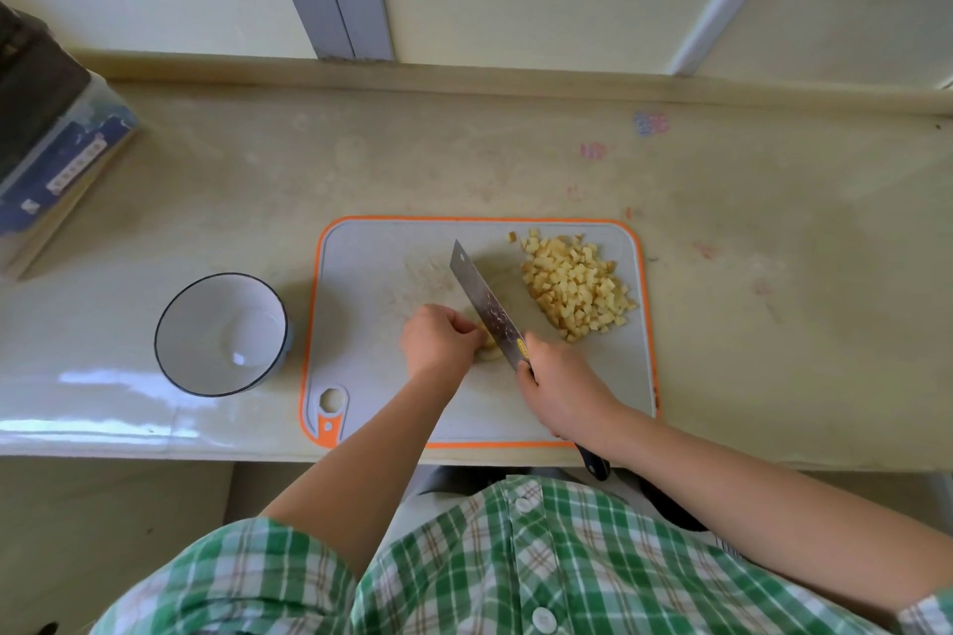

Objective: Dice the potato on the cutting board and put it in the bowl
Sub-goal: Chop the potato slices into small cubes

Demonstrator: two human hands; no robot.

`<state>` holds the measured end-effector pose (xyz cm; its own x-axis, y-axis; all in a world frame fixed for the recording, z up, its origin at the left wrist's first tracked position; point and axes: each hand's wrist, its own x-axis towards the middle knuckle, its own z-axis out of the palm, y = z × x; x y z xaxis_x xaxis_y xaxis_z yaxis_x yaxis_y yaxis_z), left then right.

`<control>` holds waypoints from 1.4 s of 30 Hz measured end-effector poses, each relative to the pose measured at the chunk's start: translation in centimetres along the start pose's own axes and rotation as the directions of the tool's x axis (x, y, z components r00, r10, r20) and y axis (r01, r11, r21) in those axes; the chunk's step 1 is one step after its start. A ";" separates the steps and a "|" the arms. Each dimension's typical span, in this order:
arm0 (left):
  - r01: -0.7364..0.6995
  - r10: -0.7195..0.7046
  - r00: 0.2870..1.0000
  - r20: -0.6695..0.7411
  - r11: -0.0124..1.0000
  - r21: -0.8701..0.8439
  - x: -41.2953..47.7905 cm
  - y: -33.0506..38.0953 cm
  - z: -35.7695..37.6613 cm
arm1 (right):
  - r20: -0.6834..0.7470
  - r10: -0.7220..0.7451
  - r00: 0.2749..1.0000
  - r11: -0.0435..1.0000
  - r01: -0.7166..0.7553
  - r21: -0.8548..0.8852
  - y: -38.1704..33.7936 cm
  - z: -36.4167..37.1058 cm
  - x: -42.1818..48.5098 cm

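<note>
A grey cutting board (371, 253) with an orange rim lies on the counter in front of me. A heap of diced potato (577, 281) sits at its far right. My left hand (438, 340) is curled over a small pale potato piece (489, 352) near the board's middle. My right hand (562, 389) grips the handle of a cleaver (485, 307), whose blade rests against the potato piece right beside my left fingers. A white bowl (178, 325) with a dark rim stands empty to the left of the board.
A boxed container (46, 160) with a blue label stands at the far left of the counter (773, 248). A wall with grey frames runs along the back. The counter's front edge is just below the board.
</note>
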<state>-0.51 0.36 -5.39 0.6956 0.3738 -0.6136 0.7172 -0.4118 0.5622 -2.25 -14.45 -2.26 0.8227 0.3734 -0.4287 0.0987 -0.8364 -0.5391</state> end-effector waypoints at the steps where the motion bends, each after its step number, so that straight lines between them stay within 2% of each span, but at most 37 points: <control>1: 0.003 -0.003 1.000 0.005 1.000 0.000 0.0 0.1 0.0 | 0.001 0.001 1.000 1.000 -0.001 -0.004 0.1 0.2 0.1; 7: 0.002 -0.002 1.000 0.008 1.000 0.018 0.1 0.2 -0.1 | 0.007 -0.005 1.000 1.000 0.005 0.005 0.5 1.6 0.4; 15: -0.002 0.001 1.000 0.023 1.000 0.023 0.0 0.4 -0.3 | -0.054 -0.028 0.998 0.999 0.029 0.022 0.5 1.8 1.1; 22: -0.008 0.008 1.000 0.018 0.999 -0.038 -0.4 -0.5 -0.5 | -0.059 0.010 0.998 0.987 0.000 0.161 1.2 0.3 0.6; 31: 0.010 -0.010 1.000 -0.014 0.999 -0.043 -0.6 -0.4 -0.2 | -0.028 -0.044 0.999 0.999 0.044 0.018 0.5 0.0 0.1; 42: 0.014 -0.014 1.000 -0.010 1.000 -0.016 0.0 -0.4 0.0 | -0.046 -0.069 0.997 0.996 0.066 -0.060 0.1 1.2 -0.1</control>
<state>-0.82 0.47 -5.61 0.6855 0.3879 -0.6161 0.7277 -0.3927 0.5624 -2.99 -14.06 -3.12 0.8387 0.4115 -0.3567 0.1864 -0.8324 -0.5218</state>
